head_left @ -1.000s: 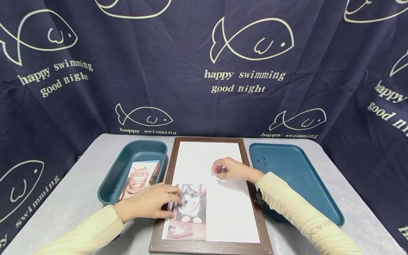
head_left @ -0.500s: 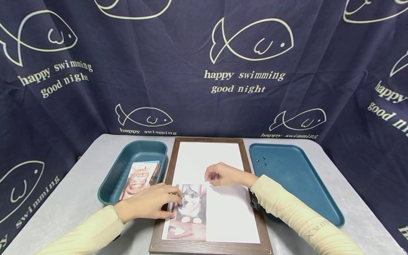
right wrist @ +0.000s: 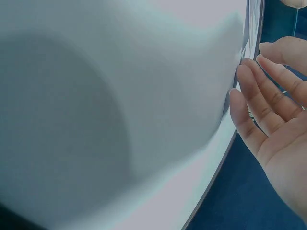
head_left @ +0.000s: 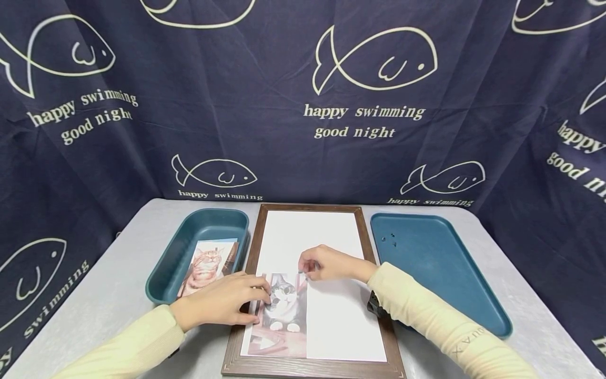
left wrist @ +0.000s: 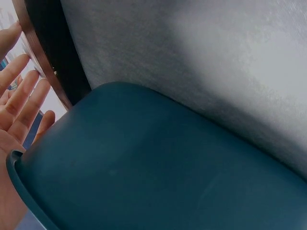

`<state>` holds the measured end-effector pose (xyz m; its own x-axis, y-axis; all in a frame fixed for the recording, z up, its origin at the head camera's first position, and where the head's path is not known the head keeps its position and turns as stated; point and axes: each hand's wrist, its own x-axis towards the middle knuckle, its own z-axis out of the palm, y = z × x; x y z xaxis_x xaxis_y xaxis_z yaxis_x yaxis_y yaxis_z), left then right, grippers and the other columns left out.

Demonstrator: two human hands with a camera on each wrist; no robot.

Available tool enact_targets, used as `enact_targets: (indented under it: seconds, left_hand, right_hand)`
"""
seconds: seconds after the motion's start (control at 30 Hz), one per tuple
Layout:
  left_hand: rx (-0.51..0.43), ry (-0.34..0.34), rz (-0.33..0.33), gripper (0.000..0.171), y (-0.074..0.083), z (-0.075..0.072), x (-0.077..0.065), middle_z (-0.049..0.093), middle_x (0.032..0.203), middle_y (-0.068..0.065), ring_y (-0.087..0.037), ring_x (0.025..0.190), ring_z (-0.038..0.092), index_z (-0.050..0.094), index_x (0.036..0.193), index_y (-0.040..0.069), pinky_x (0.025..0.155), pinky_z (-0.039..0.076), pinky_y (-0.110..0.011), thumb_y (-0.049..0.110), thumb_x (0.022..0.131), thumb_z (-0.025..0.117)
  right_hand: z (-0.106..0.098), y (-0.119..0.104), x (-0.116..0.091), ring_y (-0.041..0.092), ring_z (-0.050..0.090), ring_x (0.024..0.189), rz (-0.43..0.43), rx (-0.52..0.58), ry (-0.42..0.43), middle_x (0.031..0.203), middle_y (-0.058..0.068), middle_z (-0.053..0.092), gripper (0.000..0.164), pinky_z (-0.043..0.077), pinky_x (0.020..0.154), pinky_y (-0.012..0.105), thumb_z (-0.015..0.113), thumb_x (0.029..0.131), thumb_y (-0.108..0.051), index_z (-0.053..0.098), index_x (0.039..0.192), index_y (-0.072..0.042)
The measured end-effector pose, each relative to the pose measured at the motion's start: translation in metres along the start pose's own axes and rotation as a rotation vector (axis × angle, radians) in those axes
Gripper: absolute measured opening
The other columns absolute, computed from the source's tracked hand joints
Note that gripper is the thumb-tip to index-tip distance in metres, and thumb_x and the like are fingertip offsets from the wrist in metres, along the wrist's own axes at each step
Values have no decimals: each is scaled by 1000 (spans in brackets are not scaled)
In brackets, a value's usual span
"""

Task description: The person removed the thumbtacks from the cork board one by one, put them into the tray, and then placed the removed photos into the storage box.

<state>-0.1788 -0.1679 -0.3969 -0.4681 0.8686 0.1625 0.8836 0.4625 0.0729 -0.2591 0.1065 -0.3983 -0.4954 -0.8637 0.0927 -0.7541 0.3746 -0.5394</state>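
Note:
A photo print of a grey-and-white cat [head_left: 284, 310] lies at the lower left of a white board [head_left: 345, 316] with a brown wooden frame [head_left: 393, 347]. My left hand [head_left: 227, 301] rests at the print's left side, fingers spread and touching its edge. At the print's upper right corner, my right hand [head_left: 331, 263] pinches a tiny dark pin-like piece, mostly hidden by the fingertips. In the right wrist view the right hand [right wrist: 278, 100] is seen from the palm side, beside the white board's surface. The left wrist view shows the left hand [left wrist: 19, 105] with fingers extended.
Left of the frame stands a teal bin [head_left: 163, 268] holding more prints, the top one an orange cat [head_left: 205, 268]. On the right, a teal tray [head_left: 440, 268] carries several tiny dark pieces [head_left: 390, 239]. A dark blue fish-patterned curtain [head_left: 284, 121] hangs behind.
My right hand has moved left and slightly down across the white board to the print's upper right corner. My left hand and the print have stayed in place.

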Motion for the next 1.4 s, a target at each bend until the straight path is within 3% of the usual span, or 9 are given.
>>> enact_targets:
  seconds: [0.4, 0.6, 0.93, 1.4]
  left_hand:
    - [-2, -1, -1, 28, 0, 0, 0, 57, 108, 8, -5, 97, 56, 64, 101, 23, 83, 44, -28, 39, 79, 67]
    - [6, 5, 7, 28, 0, 0, 0, 57, 108, 8, -6, 97, 56, 64, 101, 22, 83, 44, -28, 39, 78, 68]
    - [10, -22, -3, 29, 1, -2, 2, 57, 107, 8, -5, 96, 55, 64, 101, 22, 82, 44, -28, 40, 79, 67]
    - [28, -28, 6, 28, 2, -9, 1, 58, 107, 8, -6, 96, 56, 64, 103, 21, 83, 44, -30, 39, 81, 65]
  right_hand:
    - [4, -4, 3, 12, 57, 68, 36, -8, -2, 74, 0, 61, 14, 44, 62, 15, 63, 74, -4, 63, 89, -4]
    - [5, -6, 4, 14, 54, 68, 63, 41, -12, 77, 6, 60, 19, 45, 63, 16, 67, 74, -4, 62, 93, -2]
    - [7, -6, 6, 8, 47, 67, 71, 108, -10, 76, 6, 54, 22, 43, 62, 17, 69, 74, -3, 64, 95, -1]
    - [9, -5, 4, 2, 49, 63, 124, 181, -26, 78, 4, 61, 24, 45, 61, 16, 67, 74, 0, 62, 97, -2]
